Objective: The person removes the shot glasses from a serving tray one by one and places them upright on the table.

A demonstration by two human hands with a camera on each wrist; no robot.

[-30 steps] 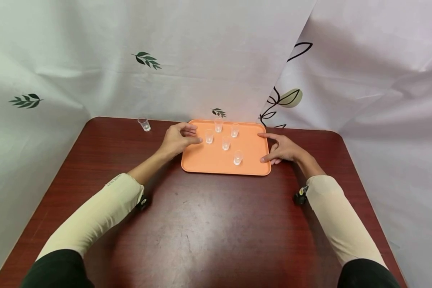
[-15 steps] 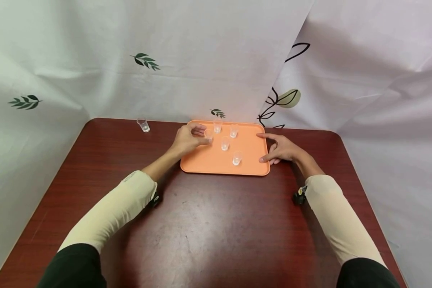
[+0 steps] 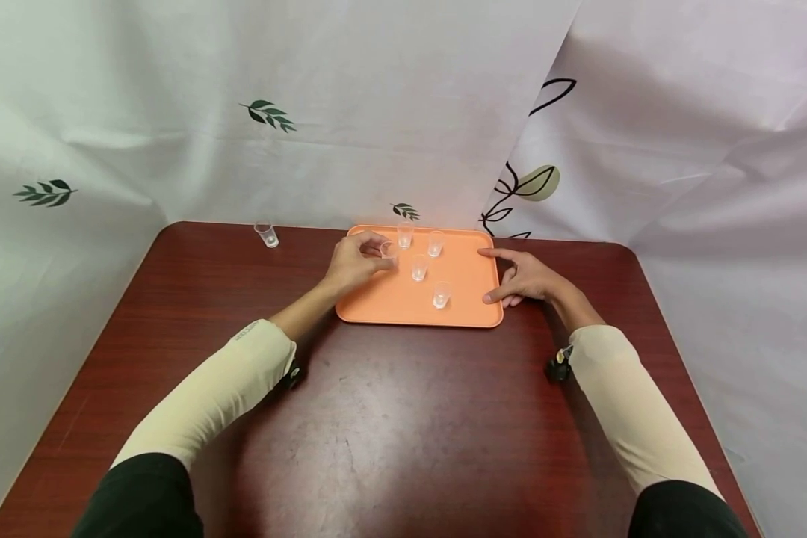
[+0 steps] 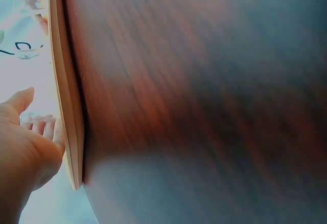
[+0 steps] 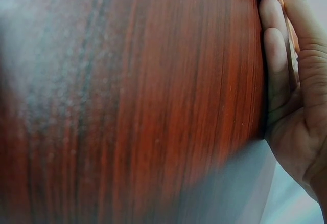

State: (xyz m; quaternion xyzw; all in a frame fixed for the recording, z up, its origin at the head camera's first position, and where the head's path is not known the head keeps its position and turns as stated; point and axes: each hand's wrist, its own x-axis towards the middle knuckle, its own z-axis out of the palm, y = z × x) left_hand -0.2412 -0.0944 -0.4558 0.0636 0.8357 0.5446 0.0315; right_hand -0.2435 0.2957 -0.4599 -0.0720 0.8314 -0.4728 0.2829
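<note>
In the head view my left hand (image 3: pixel 355 263) pinches a small clear plastic cup (image 3: pixel 388 249) between thumb and fingers, over the left part of an orange tray (image 3: pixel 379 305). Several similar cups stand on the tray, among them one at the back (image 3: pixel 406 237), one mid-tray (image 3: pixel 419 268) and one nearer the front (image 3: pixel 441 296). My right hand (image 3: pixel 527 279) holds the tray's right rim, with thumb and index finger on the tray. In the right wrist view its other fingers (image 5: pixel 275 47) lie along the rim's outer side.
Another clear cup (image 3: pixel 267 235) stands on the dark red wooden table (image 3: pixel 403 418), near its back edge left of the tray. A white leaf-patterned curtain (image 3: pixel 350 112) hangs right behind the table and beside it.
My left hand has moved right over the tray and taken hold of the leftmost cup, which now looks slightly shifted. The right hand keeps its place on the rim.
</note>
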